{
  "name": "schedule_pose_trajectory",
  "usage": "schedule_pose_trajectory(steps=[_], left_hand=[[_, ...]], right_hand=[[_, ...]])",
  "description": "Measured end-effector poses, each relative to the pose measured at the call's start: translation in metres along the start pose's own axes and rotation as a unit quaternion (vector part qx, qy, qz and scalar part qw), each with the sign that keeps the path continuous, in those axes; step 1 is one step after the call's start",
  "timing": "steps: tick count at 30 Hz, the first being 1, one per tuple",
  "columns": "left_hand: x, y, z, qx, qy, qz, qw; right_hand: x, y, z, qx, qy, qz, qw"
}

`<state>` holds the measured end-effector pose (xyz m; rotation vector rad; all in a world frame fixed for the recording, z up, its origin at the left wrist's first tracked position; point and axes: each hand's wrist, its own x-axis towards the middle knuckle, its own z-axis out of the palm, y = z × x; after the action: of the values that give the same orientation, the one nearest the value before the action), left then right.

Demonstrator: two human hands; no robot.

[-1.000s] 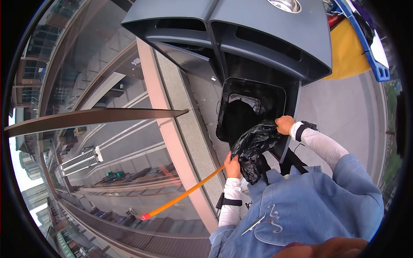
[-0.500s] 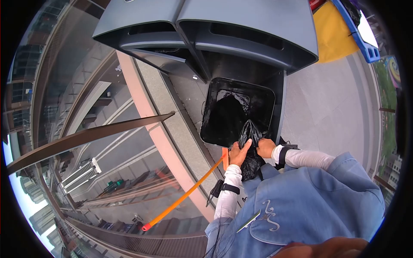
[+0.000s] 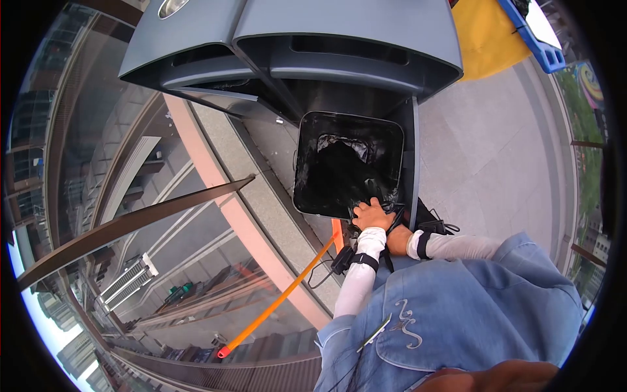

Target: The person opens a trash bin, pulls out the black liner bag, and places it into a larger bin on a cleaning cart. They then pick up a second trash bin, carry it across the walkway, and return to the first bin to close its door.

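A black square bin [image 3: 301, 163] stands open below the grey housing, its inside dark. At its near right rim, black plastic bag material [image 3: 395, 219] bunches around my hands. My left hand [image 3: 372, 214] lies over the plastic at the rim, fingers pointing toward the bin and bent around the bag. Just right of it and lower, my right hand [image 3: 398, 240] is closed on the same plastic, its fingertips partly hidden. The two hands are close together. Part of the bag seems to reach down into the bin; its far end is lost in the dark.
The grey double housing [image 3: 346, 19] overhangs the bin, with a side panel [image 3: 415, 163] at the right. An orange pole [image 3: 281, 298] leans at the left near a pink ledge [image 3: 219, 183] and glass railing. A yellow sheet and blue frame [image 3: 532, 40] are at the upper right.
My left hand has moved from beside the upright bunched bag to over it at the rim. The bag's raised peak is lower now, and the whole view has shifted slightly.
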<state>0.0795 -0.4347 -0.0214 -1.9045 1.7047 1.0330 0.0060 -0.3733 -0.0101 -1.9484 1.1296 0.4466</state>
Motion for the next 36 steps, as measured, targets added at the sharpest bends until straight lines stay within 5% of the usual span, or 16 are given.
schedule_pose_trajectory(steps=[8,12,15,16,18,22,24,26,32,36], left_hand=[[0.025,0.020,0.023,0.073,0.020,0.074,0.994],[0.029,0.006,0.012,0.054,0.013,0.120,0.991],[0.030,-0.012,-0.006,0.033,0.032,0.146,0.988],[0.030,-0.021,-0.011,0.020,0.051,0.149,0.987],[0.030,-0.039,-0.018,0.028,0.084,0.156,0.984],[0.027,-0.068,-0.030,0.044,0.113,0.169,0.978],[0.027,-0.076,-0.028,0.050,0.159,0.178,0.970],[0.024,-0.081,-0.023,0.058,0.173,0.173,0.968],[-0.010,-0.093,-0.039,0.043,0.158,0.237,0.958],[-0.017,-0.104,-0.028,0.028,0.168,0.260,0.950]], right_hand=[[0.003,0.025,0.053,0.001,0.114,-0.030,0.993],[-0.010,0.000,-0.003,-0.016,0.009,-0.048,0.999],[-0.016,-0.004,-0.020,-0.013,0.101,-0.128,0.987],[-0.017,-0.002,-0.022,0.030,0.212,-0.159,0.964],[-0.018,-0.007,-0.052,0.186,0.353,-0.116,0.910],[0.018,0.040,-0.094,0.231,0.460,0.155,0.843],[0.043,0.065,-0.116,0.252,0.381,0.222,0.861],[0.066,0.078,-0.137,0.377,0.180,0.329,0.847],[0.103,0.099,-0.120,0.464,0.088,0.302,0.828],[0.108,0.087,-0.118,0.514,0.125,0.299,0.794]])
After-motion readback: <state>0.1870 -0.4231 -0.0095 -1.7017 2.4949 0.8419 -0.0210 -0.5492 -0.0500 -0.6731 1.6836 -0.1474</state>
